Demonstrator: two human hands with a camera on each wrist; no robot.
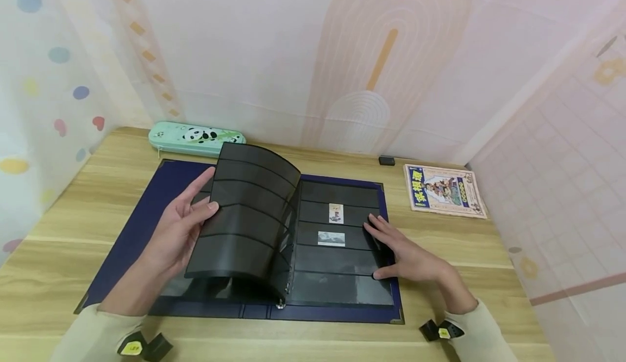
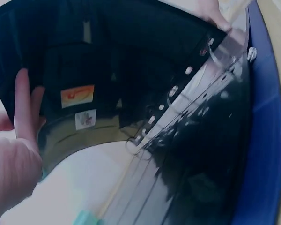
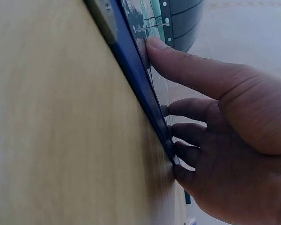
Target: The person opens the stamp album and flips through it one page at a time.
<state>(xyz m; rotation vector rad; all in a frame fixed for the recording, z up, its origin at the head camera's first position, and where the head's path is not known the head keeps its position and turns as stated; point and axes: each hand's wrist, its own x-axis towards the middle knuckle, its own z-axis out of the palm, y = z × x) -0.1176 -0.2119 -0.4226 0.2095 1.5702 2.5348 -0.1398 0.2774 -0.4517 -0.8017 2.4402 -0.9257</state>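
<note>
A dark blue ring-bound stamp album [image 1: 128, 226] lies open on the table. My left hand [image 1: 171, 234] pinches the outer edge of a black page [image 1: 244, 210], thumb on the near face and fingers behind, holding it raised and curved over the left side. In the left wrist view, two small stamps, one orange [image 2: 77, 96] and one pale [image 2: 85, 119], show on that page's underside. Fingers and thumb of my right hand [image 1: 408, 252] touch the outer edge of the right page [image 1: 337, 288]. This page bears one upright stamp [image 1: 336, 213] and one sideways grey stamp [image 1: 331, 238].
Behind the album lies a mint green panda pencil case [image 1: 195, 139]. A small black object [image 1: 386, 161] sits near the back edge, with an illustrated booklet [image 1: 446, 191] at the right. Patterned cloth [image 1: 254, 52] hangs behind the wooden table [image 1: 44, 275].
</note>
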